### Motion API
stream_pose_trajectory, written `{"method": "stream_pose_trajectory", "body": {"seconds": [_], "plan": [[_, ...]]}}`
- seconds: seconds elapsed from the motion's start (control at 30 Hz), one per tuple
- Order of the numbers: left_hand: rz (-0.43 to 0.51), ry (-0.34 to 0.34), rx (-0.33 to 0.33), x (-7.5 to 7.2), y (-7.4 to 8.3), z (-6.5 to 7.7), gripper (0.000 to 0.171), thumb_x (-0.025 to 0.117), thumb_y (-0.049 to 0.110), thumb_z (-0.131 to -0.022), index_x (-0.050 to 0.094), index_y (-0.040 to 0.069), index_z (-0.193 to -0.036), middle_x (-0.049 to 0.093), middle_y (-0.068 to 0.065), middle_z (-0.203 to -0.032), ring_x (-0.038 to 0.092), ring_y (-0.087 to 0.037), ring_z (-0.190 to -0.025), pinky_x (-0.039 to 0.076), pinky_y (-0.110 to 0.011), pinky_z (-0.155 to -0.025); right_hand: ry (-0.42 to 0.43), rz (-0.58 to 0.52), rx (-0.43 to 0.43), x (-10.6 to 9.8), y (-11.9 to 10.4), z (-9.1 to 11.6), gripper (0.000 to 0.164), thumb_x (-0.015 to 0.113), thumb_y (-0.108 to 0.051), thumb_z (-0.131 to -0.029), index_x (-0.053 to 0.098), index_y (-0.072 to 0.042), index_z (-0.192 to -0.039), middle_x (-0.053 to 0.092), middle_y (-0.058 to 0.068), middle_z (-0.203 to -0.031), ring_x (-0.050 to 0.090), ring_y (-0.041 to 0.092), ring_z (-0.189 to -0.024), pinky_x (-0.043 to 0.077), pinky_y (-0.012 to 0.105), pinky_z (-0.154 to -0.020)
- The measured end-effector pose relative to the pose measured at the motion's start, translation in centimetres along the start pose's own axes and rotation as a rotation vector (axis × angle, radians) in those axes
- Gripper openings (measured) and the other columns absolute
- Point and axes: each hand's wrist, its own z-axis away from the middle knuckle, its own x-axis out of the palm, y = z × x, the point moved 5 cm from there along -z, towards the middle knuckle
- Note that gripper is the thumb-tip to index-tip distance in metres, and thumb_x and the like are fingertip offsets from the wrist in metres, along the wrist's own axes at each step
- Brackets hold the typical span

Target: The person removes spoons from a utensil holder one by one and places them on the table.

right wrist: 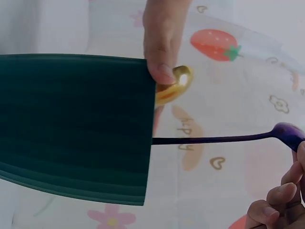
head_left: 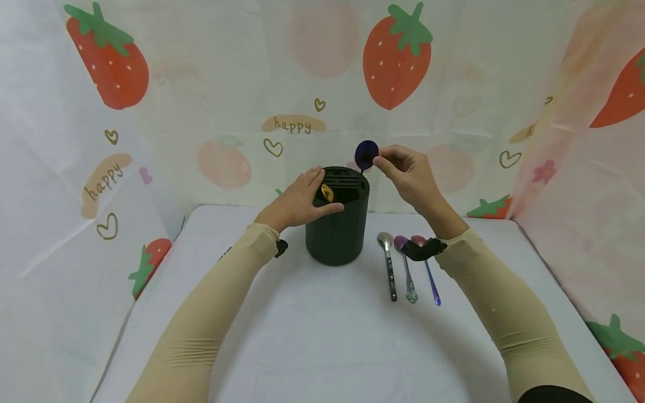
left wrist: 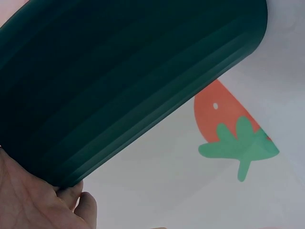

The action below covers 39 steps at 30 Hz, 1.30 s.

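Observation:
A dark green ribbed utensil holder (head_left: 336, 238) stands upright on the table, with slots across the back of its top. My left hand (head_left: 298, 202) grips its rim, thumb along the front and fingers at the left side. Inside leans a gold spoon (head_left: 327, 193), its bowl showing above the edge in the right wrist view. My right hand (head_left: 409, 172) pinches a dark purple spoon (head_left: 367, 154) by its bowl, which points up. The lower end of that spoon's thin handle (right wrist: 209, 140) is hidden in the holder at the right of its top.
Right of the holder lie a silver spoon (head_left: 385, 240) with a dark patterned handle, a purple spoon (head_left: 407, 274) with an ornate greenish handle end, and a reddish spoon (head_left: 432, 282) with a blue handle. Strawberry-print cloth (head_left: 221, 67) hangs behind the white table (head_left: 322, 336).

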Motion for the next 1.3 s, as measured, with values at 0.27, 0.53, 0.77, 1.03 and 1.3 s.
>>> {"method": "stream_pose_trajectory", "body": {"seconds": [0.27,0.53,0.77,1.03,1.3], "plan": [[-0.016,0.012,0.016,0.1,0.0,-0.1,0.116,0.051,0.083,-0.097,0.006,0.009,-0.174,0.003,-0.009,-0.181,0.001,-0.026,-0.168,0.001,-0.041,-0.136,0.067,-0.069,-0.01,-1.1,-0.7,-0.1,0.014,0.069,-0.003,-0.105,0.075,0.008,-0.11,0.069,-0.006,-0.09,0.055,0.017,-0.083,0.052,0.022,-0.074],[-0.018,0.012,0.019,-0.1,0.2,0.1,0.115,0.052,0.081,-0.098,0.006,0.008,-0.174,0.002,-0.009,-0.181,0.002,-0.027,-0.168,0.0,-0.041,-0.136,0.123,-0.227,-0.023,-2.2,-1.4,-0.3,0.013,0.068,-0.001,-0.105,0.079,-0.007,-0.104,0.061,-0.002,-0.083,0.05,0.014,-0.075,0.049,0.019,-0.067],[-0.023,0.007,0.025,-0.1,0.2,0.0,0.114,0.052,0.08,-0.099,0.005,0.008,-0.174,0.001,-0.009,-0.181,0.001,-0.027,-0.168,0.0,-0.042,-0.136,0.159,-0.3,-0.073,-3.2,-1.9,-0.3,0.019,0.063,0.004,-0.106,0.078,-0.007,-0.103,0.057,0.0,-0.079,0.046,0.015,-0.071,0.042,0.022,-0.063],[-0.022,0.009,0.019,0.1,0.1,-0.1,0.114,0.053,0.079,-0.099,0.004,0.009,-0.174,0.001,-0.009,-0.181,0.0,-0.026,-0.168,-0.001,-0.042,-0.136,0.204,-0.352,-0.103,-4.3,-2.5,0.0,0.02,0.062,0.005,-0.106,0.079,-0.007,-0.102,0.055,0.001,-0.078,0.046,0.016,-0.071,0.045,0.021,-0.064],[-0.02,0.013,0.012,0.2,-0.1,-0.2,0.115,0.052,0.082,-0.098,0.005,0.01,-0.174,0.001,-0.008,-0.182,0.001,-0.027,-0.168,0.002,-0.044,-0.136,0.208,-0.385,-0.078,-4.6,-2.1,0.6,0.024,0.06,0.005,-0.107,0.078,-0.008,-0.098,0.054,0.001,-0.075,0.044,0.016,-0.068,0.044,0.021,-0.063]]}}
